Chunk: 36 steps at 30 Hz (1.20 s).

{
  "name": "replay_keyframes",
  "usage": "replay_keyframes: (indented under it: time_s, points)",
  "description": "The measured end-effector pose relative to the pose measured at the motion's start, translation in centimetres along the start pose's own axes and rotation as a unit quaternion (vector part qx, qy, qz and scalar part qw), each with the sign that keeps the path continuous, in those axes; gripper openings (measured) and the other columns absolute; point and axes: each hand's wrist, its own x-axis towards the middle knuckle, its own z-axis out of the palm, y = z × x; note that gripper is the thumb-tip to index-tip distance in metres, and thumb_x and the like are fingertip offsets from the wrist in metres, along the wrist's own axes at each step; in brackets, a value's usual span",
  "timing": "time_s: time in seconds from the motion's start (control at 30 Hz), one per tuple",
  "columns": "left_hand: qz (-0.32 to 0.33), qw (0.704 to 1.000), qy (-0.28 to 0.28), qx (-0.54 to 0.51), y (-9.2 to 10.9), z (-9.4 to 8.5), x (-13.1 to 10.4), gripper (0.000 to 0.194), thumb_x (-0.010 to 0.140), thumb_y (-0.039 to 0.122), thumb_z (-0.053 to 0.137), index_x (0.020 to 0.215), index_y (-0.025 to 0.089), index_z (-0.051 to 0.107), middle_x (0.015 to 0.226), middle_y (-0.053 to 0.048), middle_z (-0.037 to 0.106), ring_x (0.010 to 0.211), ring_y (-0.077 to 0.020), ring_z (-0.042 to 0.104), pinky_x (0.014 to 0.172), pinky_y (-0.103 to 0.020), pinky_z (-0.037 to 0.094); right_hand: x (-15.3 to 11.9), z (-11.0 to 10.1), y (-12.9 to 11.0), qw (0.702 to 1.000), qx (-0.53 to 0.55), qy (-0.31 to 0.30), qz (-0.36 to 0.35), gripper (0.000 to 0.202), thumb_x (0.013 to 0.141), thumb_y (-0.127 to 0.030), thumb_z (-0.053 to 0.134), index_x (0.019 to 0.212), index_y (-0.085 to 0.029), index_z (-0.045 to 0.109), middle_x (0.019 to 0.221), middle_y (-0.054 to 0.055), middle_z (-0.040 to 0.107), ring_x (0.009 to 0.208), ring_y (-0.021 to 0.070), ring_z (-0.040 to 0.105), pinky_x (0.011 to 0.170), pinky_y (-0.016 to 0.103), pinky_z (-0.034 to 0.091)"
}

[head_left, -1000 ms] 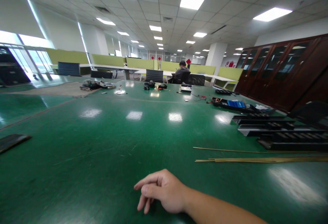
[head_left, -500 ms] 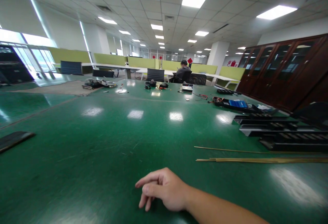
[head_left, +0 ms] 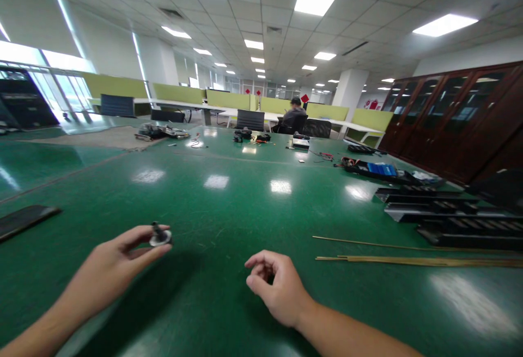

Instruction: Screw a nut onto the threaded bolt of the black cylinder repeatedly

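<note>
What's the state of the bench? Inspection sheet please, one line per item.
Surface: green tabletop, glossy with light reflections, faint scratches.
Job's things: small metal part with a round disc, raised off the tabletop.
Clutter: thin rods and black channels at right; dark flat slab at left; more parts along the far side.
Hands: left hand pinches the metal part; right hand loosely curled, nothing seen in it.
Cables: red and dark leads loose on the far right.
Surroundings: seated person, partitions, wooden cabinets.
</note>
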Motion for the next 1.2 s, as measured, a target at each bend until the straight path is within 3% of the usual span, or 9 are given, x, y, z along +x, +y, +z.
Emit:
replay_keyframes:
  time_s: [0.13, 0.2, 0.27, 0.4, 0.57, 0.87, 1.2]
  points:
    - [0.134, 0.974, -0.174, -0.054, 5.6, 5.7, -0.5, 0.033, 0.091, 0.039, 0.065, 0.122, 0.026, 0.068, 0.118, -0.004, 0.069, 0.106, -0.0206, 0.067, 0.088, -0.029, 0.056, -0.3, -0.1, -0.7, 0.998, -0.057, 0.017, -0.036, 0.037, 0.08, -0.012, 0.067, 0.115, -0.018, 0.058, 0.085, 0.0, 0.064, 0.065, 0.0117, 0.054, 0.062, 0.025, 0.043]
    - [0.19, 0.958, -0.209, -0.051, 8.0, 7.7, -1.3, 0.026, 0.09, 0.027, 0.063, 0.116, 0.028, 0.069, 0.112, -0.002, 0.069, 0.101, -0.0182, 0.066, 0.086, -0.028, 0.055, -0.5, 0.0, -0.9, 0.997, -0.074, 0.009, -0.037, 0.047, 0.078, -0.011, 0.067, 0.122, -0.02, 0.053, 0.089, 0.0, 0.063, 0.064, 0.0112, 0.054, 0.061, 0.024, 0.043]
    - [0.208, 0.955, -0.204, -0.055, 9.0, 8.7, -2.1, 0.029, 0.087, 0.019, 0.063, 0.114, 0.028, 0.068, 0.107, -0.002, 0.069, 0.097, -0.017, 0.066, 0.087, -0.029, 0.053, -0.5, 0.2, -1.0, 0.996, -0.086, -0.005, -0.035, 0.052, 0.077, -0.011, 0.067, 0.125, -0.022, 0.05, 0.09, -0.001, 0.062, 0.064, 0.0111, 0.055, 0.06, 0.023, 0.043]
    - [0.197, 0.957, -0.205, -0.064, 7.7, 9.1, -3.1, 0.037, 0.084, 0.015, 0.064, 0.119, 0.026, 0.064, 0.107, -0.003, 0.069, 0.098, -0.0181, 0.065, 0.089, -0.032, 0.051, -0.5, 0.3, -1.1, 0.993, -0.109, -0.02, -0.041, 0.043, 0.076, -0.01, 0.067, 0.116, -0.02, 0.055, 0.086, -0.001, 0.062, 0.066, 0.012, 0.056, 0.062, 0.024, 0.043]
    - [0.22, 0.951, -0.203, -0.076, 5.9, 9.2, -3.3, 0.029, 0.088, 0.015, 0.063, 0.116, 0.026, 0.064, 0.111, -0.003, 0.067, 0.104, -0.0178, 0.063, 0.093, -0.032, 0.05, -0.4, 0.4, -1.1, 0.987, -0.151, -0.016, -0.051, 0.028, 0.072, -0.01, 0.069, 0.099, -0.019, 0.065, 0.082, -0.001, 0.063, 0.069, 0.0136, 0.057, 0.063, 0.024, 0.043]
    - [0.274, 0.946, -0.151, -0.081, 5.0, 10.4, -3.5, 0.026, 0.093, 0.018, 0.063, 0.118, 0.027, 0.061, 0.11, -0.002, 0.067, 0.102, -0.0141, 0.065, 0.09, -0.027, 0.052, -0.3, 0.5, -0.7, 0.985, -0.167, 0.008, -0.036, 0.019, 0.075, -0.012, 0.071, 0.091, -0.02, 0.076, 0.076, -0.001, 0.07, 0.068, 0.0139, 0.06, 0.064, 0.023, 0.044]
    - [0.308, 0.942, -0.117, -0.058, 4.4, 10.7, -3.4, 0.035, 0.092, 0.017, 0.067, 0.124, 0.029, 0.061, 0.113, -0.002, 0.067, 0.104, -0.0132, 0.066, 0.093, -0.024, 0.054, -0.4, 0.5, -1.1, 0.981, -0.187, 0.024, -0.052, 0.009, 0.082, -0.027, 0.075, 0.086, -0.019, 0.079, 0.073, 0.0, 0.071, 0.067, 0.0145, 0.063, 0.063, 0.024, 0.043]
